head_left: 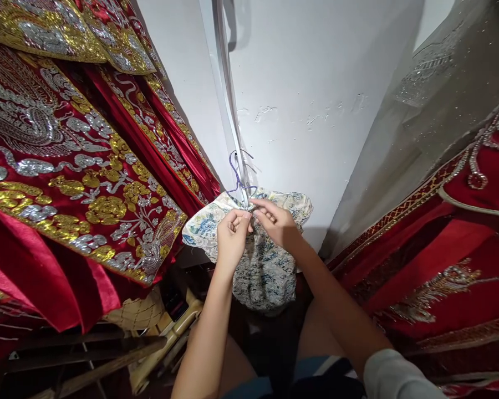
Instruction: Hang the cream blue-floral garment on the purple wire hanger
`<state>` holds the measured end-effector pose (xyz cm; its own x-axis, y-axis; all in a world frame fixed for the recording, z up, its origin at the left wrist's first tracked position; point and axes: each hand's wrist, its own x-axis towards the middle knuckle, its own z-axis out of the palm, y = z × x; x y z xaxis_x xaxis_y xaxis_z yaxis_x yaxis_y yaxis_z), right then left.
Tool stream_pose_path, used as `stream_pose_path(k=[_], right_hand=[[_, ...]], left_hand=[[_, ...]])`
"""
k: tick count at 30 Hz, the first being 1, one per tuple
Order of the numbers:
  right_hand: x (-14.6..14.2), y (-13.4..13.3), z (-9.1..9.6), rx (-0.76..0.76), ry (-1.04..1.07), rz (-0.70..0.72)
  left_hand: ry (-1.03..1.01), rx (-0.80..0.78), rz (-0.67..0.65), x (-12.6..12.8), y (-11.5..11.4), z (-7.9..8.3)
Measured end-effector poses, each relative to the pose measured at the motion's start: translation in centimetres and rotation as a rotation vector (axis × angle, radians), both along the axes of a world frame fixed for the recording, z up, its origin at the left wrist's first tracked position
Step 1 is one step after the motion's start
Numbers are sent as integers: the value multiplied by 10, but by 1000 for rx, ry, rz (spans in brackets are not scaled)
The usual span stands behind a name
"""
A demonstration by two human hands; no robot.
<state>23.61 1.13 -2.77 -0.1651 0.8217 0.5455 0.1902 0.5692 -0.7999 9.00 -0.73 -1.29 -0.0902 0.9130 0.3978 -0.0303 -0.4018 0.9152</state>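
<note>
A pale garment with a blue-green floral print [261,271] hangs on a thin blue wire hanger [235,174] against the white wall. My left hand [232,238] pinches the fabric at the garment's collar, fingers curled shut. Right beside it, my right hand [276,221] grips the same collar spot with thumb and fingertips. Both hands meet just under the hanger's hook. What sits between the fingertips is too small to tell.
Red robes with heavy gold and silver embroidery [66,160] hang at the left, and more red embroidered cloth [461,255] at the right. A grey sheer cover [424,116] drapes upper right. A white pipe [224,83] runs down the wall. Wooden furniture [166,338] stands lower left.
</note>
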Motion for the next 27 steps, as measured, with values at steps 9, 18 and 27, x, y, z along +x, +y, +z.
stream_pose_path(k=[9, 18, 27], right_hand=[[-8, 15, 9, 229, -147, -109], [17, 15, 35, 220, 232, -186], [80, 0, 22, -59, 477, -21]], left_hand=[[40, -64, 58, 4, 10, -18], [184, -221, 121, 12, -6, -122], [363, 15, 679, -17, 22, -82]])
